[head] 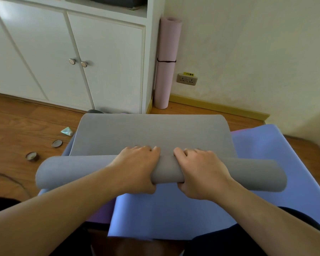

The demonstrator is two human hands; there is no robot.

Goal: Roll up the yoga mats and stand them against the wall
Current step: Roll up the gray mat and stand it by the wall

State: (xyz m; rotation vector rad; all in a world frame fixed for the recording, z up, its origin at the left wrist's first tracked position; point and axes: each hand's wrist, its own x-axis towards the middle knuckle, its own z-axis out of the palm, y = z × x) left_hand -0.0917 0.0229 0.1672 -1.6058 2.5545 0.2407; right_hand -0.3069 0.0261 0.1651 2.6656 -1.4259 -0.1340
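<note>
While both hands clamp the rolled part of the grey mat (161, 172) near the middle of the frame, the step in hand looks like the rolling itself — the left hand (137, 169) and the right hand (201, 174) sit side by side at the centre of the roll, fingers curled over the top and thumbs tucked under, closed on it. A flat stretch of grey mat lies ahead of the roll, running up to a curled far edge just below the cupboard (103, 58), so by my reading the roll is well along but not finished. The next move calls for pushing the roll forward evenly; with both hands at the centre, the free ends could lag or telescope, so firm, level pressure would help

Under the grey mat lies a blue mat (174, 215), spread flat and not yet rolled, with a purple edge showing at its lower left. A pink mat (166, 58) already stands rolled and tied with a dark band in the corner between cupboard and wall (248, 43) at upper centre — the likely parking spot. On the wooden floor (17, 126) at left lie two small round lids (56, 143) and a crumpled greenish scrap (67, 131), beside the mats but off the rolling path. A wall socket (187, 79) sits just right of the pink mat
</note>
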